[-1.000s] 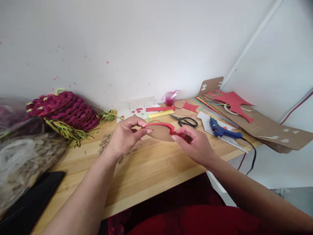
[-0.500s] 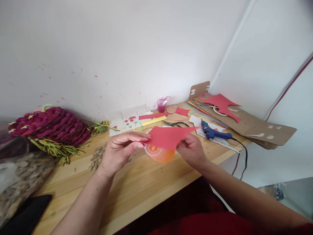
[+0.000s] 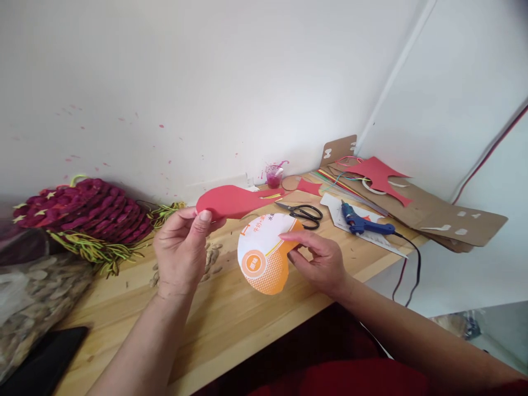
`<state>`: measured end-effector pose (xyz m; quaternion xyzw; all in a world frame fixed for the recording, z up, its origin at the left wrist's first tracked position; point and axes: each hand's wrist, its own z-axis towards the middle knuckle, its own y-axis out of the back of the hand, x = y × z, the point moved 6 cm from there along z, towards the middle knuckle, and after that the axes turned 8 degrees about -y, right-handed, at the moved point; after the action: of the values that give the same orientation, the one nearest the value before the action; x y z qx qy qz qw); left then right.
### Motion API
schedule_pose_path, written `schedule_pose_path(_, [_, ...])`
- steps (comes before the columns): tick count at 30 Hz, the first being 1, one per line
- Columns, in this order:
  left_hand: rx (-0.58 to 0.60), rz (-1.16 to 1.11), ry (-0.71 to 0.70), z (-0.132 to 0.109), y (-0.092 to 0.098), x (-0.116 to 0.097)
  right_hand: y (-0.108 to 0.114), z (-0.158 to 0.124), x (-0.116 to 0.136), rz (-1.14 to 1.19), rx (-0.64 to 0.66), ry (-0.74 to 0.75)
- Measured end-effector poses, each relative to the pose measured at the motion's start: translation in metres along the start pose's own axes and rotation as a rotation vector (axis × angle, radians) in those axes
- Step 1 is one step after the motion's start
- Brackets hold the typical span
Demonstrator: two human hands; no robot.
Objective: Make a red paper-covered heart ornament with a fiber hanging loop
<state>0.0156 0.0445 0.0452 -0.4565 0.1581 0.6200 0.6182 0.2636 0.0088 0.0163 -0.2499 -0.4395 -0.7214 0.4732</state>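
Observation:
My left hand [image 3: 181,250] pinches a red paper cutout [image 3: 231,201] by its rounded left end and holds it up above the wooden table [image 3: 231,308]. My right hand [image 3: 319,259] grips a rounded piece of card [image 3: 264,254] printed in white and orange, tilted toward me just below the red cutout. The two pieces are apart. Both hands hover over the middle of the table.
Black scissors [image 3: 306,212] and a blue glue gun [image 3: 363,223] with its black cord lie right of the hands. Brown cardboard [image 3: 445,212] with red paper scraps [image 3: 381,171] sits at the far right. A magenta scaled craft piece [image 3: 82,209], seeds [image 3: 210,258] and a small pink cup [image 3: 274,176] stand behind.
The red cutout and the printed card, held together before, have been pulled apart. My left hand lifted the red piece up and left; my right hand turned the card's printed face toward me.

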Motion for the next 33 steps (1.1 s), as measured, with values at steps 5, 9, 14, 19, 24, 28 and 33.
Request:
schedule_pose_path(5, [0.042, 0.047, -0.029, -0.001, 0.000, 0.001, -0.001, -0.001, 0.001, 0.010, 0.019, 0.017])
schedule_pose_path(9, [0.147, 0.138, -0.089, -0.006, -0.003, -0.004, -0.002, -0.001, -0.001, 0.045, 0.022, 0.012])
schedule_pose_path(14, [0.512, 0.283, -0.270, -0.019, -0.025, -0.018, -0.003, 0.003, -0.013, 0.246, -0.027, -0.052])
schedule_pose_path(19, [0.780, 0.289, -0.442, -0.032, -0.041, -0.027, -0.007, 0.009, -0.024, 0.501, -0.017, -0.193])
schedule_pose_path(24, [0.847, 0.358, -0.482, -0.034, -0.042, -0.027, -0.007, 0.009, -0.029, 0.606, -0.015, -0.329])
schedule_pose_path(28, [0.863, 0.433, -0.553, -0.035, -0.042, -0.026, -0.009, 0.008, -0.031, 0.606, -0.007, -0.398])
schedule_pose_path(33, [0.752, 0.469, -0.508, -0.034, -0.038, -0.020, -0.016, 0.009, -0.023, 0.556, 0.048, -0.393])
